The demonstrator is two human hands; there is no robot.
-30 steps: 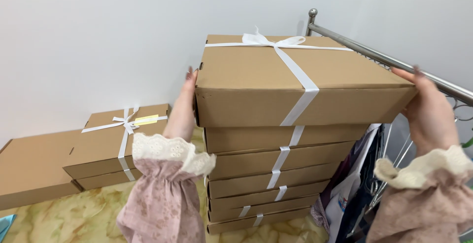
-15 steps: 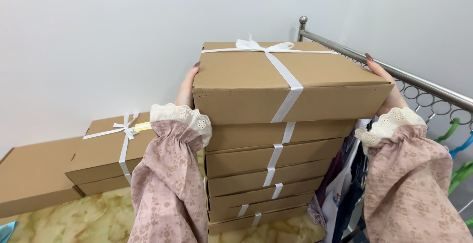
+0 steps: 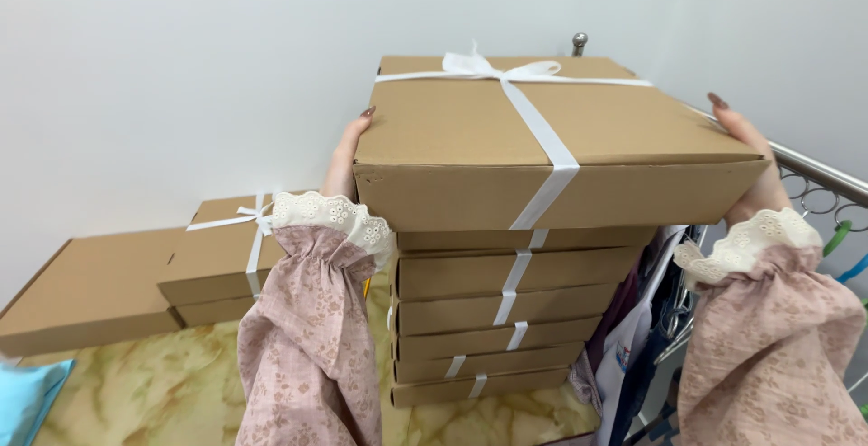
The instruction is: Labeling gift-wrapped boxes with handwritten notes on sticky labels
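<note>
Both hands hold the top cardboard box (image 3: 506,139) by its two side edges, the left hand (image 3: 346,152) flat on the left side and the right hand (image 3: 746,152) on the right. The box, tied with white ribbon, sits on the stack of boxes (image 3: 493,319) on the marble worktop (image 3: 163,392). Open room lies at the left before the two lower boxes (image 3: 221,247); a metal rail (image 3: 818,170) runs close on the right.

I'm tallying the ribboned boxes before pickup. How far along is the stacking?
Done: five ribboned boxes sit piled in the tall stack. In hand: the left hand and right hand grip the sides of the top box, on or just above the pile. Left: two boxes by the wall, the upper one ribboned, and a plain flat box beside them.
</note>
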